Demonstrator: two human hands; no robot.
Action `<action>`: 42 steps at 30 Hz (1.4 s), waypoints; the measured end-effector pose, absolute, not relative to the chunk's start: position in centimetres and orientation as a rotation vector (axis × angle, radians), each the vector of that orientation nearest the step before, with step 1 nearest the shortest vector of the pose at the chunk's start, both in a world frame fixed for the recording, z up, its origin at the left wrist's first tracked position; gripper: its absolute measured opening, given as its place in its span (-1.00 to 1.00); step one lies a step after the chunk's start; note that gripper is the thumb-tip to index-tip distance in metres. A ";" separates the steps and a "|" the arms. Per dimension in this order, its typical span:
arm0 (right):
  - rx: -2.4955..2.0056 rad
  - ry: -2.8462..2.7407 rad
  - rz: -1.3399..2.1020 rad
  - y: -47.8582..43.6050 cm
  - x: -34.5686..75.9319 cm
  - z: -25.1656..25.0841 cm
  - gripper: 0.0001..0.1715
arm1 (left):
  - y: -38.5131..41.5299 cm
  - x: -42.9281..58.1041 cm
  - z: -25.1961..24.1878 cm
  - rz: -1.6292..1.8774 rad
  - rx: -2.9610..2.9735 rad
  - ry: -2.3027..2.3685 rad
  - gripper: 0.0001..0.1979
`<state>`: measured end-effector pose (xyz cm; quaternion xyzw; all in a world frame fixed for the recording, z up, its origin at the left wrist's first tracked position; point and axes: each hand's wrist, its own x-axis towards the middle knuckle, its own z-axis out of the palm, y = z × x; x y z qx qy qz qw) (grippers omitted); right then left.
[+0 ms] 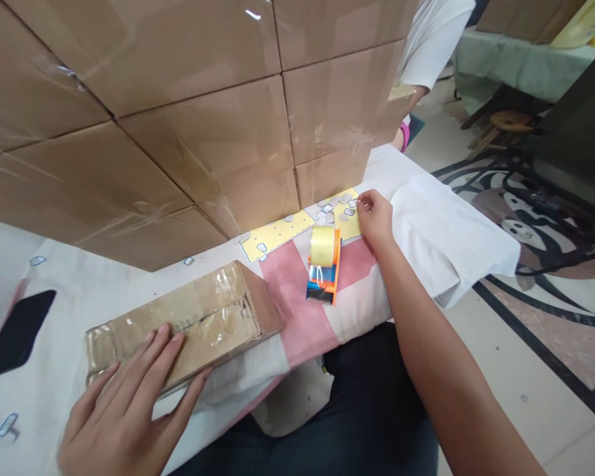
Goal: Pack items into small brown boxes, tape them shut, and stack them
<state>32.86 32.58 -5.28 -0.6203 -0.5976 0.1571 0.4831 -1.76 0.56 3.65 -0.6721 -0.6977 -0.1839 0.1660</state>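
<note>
My left hand [129, 403] lies flat with fingers spread on the near end of a small taped cardboard box [188, 320] resting on the cloth-covered surface. My right hand [374, 215] reaches forward, fingers curled and pinched over small white stickers on a yellow sheet [297, 228] at the foot of the box stack. What the fingertips hold is too small to name. An orange and blue tape dispenser [323, 268] with a yellow roll stands just left of my right wrist.
A tall stack of taped cardboard cartons [178, 119] walls off the back. A black phone [17, 334] lies at the left. A white cloth [451, 231] hangs off the right edge. Another person in a white sleeve [431, 46] stands behind the stack.
</note>
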 end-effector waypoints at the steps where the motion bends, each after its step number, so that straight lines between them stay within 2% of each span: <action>1: -1.527 -1.452 0.409 32.5 33.1 -5.4 -0.74 | 0.5 -1.7 3.7 -0.524 -1.910 -1.983 -0.32; 4: -1.550 -1.469 0.530 32.4 33.9 -5.6 -0.51 | 0.6 -1.8 3.7 -0.488 -1.913 -1.959 -0.33; 6: -1.554 -1.514 0.565 32.5 34.2 -5.8 -0.49 | 0.6 -2.1 3.7 -0.468 -1.937 -1.955 -0.34; 13: -1.693 -1.813 0.248 32.8 33.4 -6.5 -0.57 | 0.5 -2.8 3.6 -0.468 -1.970 -1.930 -0.36; 17: -1.765 -1.844 0.253 32.6 32.7 -6.3 -0.65 | 0.5 -2.4 3.6 -0.456 -1.961 -1.917 -0.33; 23: -1.707 -1.775 0.265 32.5 32.8 -5.6 -0.92 | 0.7 -2.4 3.4 -0.472 -1.951 -1.846 -0.29; 25: -1.661 -1.723 0.281 32.4 33.1 -5.4 -0.94 | 0.8 -2.6 3.5 -0.471 -1.959 -1.827 -0.29; 31: -1.552 -1.556 0.475 31.7 33.6 -4.5 -0.84 | 0.8 -2.6 3.7 -0.444 -1.970 -1.811 -0.30; 42: -1.591 -1.551 0.538 30.7 34.9 -4.2 -0.63 | 0.6 -3.1 3.2 -0.435 -1.969 -1.841 -0.31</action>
